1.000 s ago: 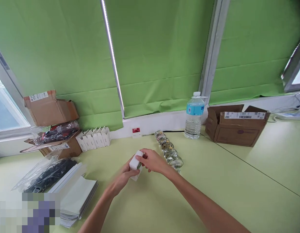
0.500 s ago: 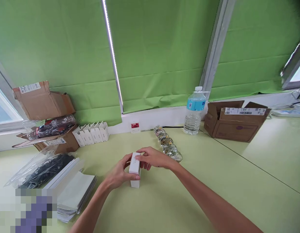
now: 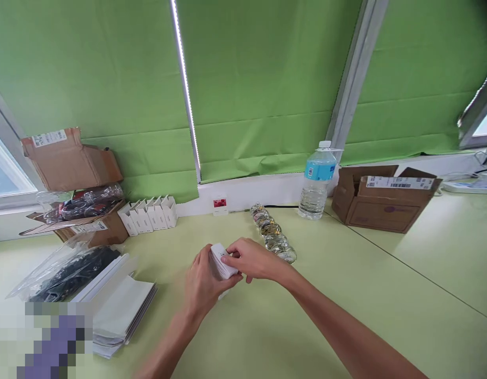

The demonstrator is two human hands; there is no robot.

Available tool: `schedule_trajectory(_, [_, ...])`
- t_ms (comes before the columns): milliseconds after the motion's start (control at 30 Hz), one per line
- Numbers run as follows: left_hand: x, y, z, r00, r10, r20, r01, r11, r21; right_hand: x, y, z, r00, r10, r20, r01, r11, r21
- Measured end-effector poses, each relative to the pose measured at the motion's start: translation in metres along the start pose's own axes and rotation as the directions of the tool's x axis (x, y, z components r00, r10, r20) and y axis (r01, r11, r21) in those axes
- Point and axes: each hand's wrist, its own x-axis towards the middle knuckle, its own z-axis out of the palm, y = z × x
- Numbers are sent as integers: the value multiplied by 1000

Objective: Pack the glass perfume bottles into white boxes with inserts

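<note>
In the middle of the table, both of my hands are closed around a small white carton (image 3: 223,266). It leans now, its top face turned toward the right, and fine lines run along the visible side. My left hand (image 3: 206,281) wraps it from the left, thumb across its near side. From the right, my right hand (image 3: 251,259) grips the upper edge with its fingertips. A pale lower corner of the carton shows beneath my left thumb; the rest is hidden by the fingers. Just beyond my right hand lies a row of shiny, clear-wrapped round pieces (image 3: 273,234).
Several white cartons (image 3: 151,216) stand in a row at the back left, beside stacked brown boxes (image 3: 73,163). Flat white card sheets (image 3: 121,308) and a plastic bag with dark contents (image 3: 78,273) lie left. A water bottle (image 3: 316,181) and open cardboard box (image 3: 385,205) stand back right.
The carton has gone from upright to tilted. My left hand has rolled over and moved right around it, while my right hand stays at its upper end.
</note>
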Motion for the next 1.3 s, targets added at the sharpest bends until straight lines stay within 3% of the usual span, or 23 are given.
schedule_trajectory(133, [-5, 5, 5, 980, 156, -121, -130, 972, 197, -6, -6, -5, 998, -28, -49, 21, 991, -135])
schedule_trajectory(333, [-11, 15, 11, 942, 302, -146, -241, 913, 329, -17, -14, -12, 989, -91, -119, 46, 941, -335])
schedule_trajectory(533, [-11, 17, 9, 964, 233, -125, -192, 941, 278, -17, -21, -4, 982, -50, -185, -21, 930, -367])
schedule_trajectory(867, [-11, 11, 9, 988, 133, -82, -116, 975, 189, -12, -16, -1, 978, -64, -200, 0, 952, -305])
schedule_trajectory(967, [-8, 7, 7, 997, 18, -77, -7, 990, 140, -8, -14, -5, 967, -86, -241, 31, 975, -222])
schedule_trajectory(1100, [-3, -1, 6, 991, -132, -10, 131, 991, -16, -2, -9, -13, 983, -91, -158, 90, 996, -12])
schedule_trajectory(1200, [3, -9, 5, 988, -136, 69, 149, 957, -250, 4, -3, -18, 983, -77, -167, 92, 993, 79])
schedule_trajectory(1300, [10, -17, -1, 987, -62, 148, 124, 880, -458, 10, 5, -18, 977, -70, -202, 88, 993, 81])
